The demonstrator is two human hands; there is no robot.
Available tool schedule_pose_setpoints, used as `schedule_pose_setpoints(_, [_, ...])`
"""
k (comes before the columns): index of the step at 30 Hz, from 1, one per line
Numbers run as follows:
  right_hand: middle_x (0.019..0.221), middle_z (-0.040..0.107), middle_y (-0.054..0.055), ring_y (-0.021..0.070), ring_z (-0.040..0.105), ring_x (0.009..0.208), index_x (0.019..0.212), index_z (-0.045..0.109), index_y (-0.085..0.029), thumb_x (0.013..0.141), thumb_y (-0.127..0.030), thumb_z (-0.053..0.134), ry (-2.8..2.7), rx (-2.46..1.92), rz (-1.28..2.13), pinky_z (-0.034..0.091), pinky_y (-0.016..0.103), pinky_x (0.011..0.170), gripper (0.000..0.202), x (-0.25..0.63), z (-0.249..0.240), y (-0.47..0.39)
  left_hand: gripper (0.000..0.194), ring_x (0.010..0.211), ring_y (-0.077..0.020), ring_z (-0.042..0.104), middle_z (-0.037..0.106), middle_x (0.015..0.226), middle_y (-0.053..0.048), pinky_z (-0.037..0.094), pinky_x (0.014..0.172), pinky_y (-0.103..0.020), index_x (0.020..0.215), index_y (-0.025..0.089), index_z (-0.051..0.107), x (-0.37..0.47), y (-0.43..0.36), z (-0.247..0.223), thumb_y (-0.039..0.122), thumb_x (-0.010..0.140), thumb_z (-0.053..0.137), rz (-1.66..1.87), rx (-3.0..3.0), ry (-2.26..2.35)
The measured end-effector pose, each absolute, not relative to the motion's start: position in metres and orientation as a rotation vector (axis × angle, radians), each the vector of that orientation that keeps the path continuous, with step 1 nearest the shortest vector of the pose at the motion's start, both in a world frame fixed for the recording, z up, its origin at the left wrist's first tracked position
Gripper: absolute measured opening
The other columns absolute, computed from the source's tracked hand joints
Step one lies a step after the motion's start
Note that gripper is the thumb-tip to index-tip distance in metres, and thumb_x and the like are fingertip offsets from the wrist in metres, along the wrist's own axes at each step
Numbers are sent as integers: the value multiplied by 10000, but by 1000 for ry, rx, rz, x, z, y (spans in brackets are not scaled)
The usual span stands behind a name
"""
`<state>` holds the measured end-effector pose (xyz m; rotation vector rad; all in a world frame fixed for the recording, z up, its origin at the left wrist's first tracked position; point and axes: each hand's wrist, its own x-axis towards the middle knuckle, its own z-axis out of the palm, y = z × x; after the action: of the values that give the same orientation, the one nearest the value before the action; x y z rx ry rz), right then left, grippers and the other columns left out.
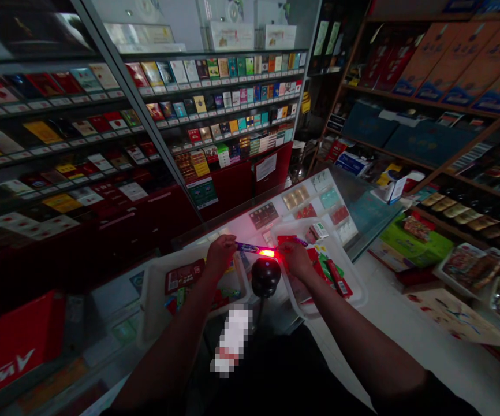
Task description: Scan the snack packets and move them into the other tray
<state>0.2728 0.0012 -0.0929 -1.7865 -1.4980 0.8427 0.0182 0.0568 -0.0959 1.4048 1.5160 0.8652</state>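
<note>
A slim purple wrapped bar (250, 248) was held up near the centre of the frame, lying almost level and dipping slightly toward the right. The left hand (221, 254) was closed on its left end, fingers and thumb pinched together. The right hand (292, 257) had its fingers curled at the other end; how tightly they gripped could not be told. A bright red glow covered the bar's right part, just above a black rounded scanner (266, 276) that stood between the two hands.

Two white trays sat on the glass-topped bench (369, 211). The left tray (146, 306), left of centre and partly covered by the left forearm, held a dark brown packet (185, 276) and smaller coloured packs. The right tray (360, 286), right of centre and beneath the right hand, held a red tube-shaped pack (339, 278), a small white and green box (317, 231) and other red and green wrappers. Flat coloured packs lay in rows on the bench beyond the trays.

Rows of small boxes lined the display shelves (215, 81) across the upper left and upper middle. A red box (20, 341) with white lettering filled the lower left, while a bright green carton (410, 240) stood at the right.
</note>
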Motion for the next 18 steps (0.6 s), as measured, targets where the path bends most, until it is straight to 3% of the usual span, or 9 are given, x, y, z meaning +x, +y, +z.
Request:
schedule_pose_setpoints(10, [786, 751, 22, 183, 669, 756, 834, 780, -195, 800, -255, 621, -1451, -1795, 951, 453, 271, 715, 173, 271, -104, -6, 304, 855, -202, 707, 756, 921, -52, 526, 762, -302, 1053, 173, 679, 13, 56, -108, 292, 778, 624, 852, 1487, 1532])
schedule_pose_setpoints(18, [748, 731, 25, 175, 645, 722, 786, 753, -185, 802, -246, 593, -1447, -1842, 818, 408, 255, 646, 171, 276, -98, -6, 311, 796, -191, 698, 749, 878, -49, 506, 685, -277, 1079, 174, 677, 26, 56, -96, 282, 793, 622, 885, 1457, 1514])
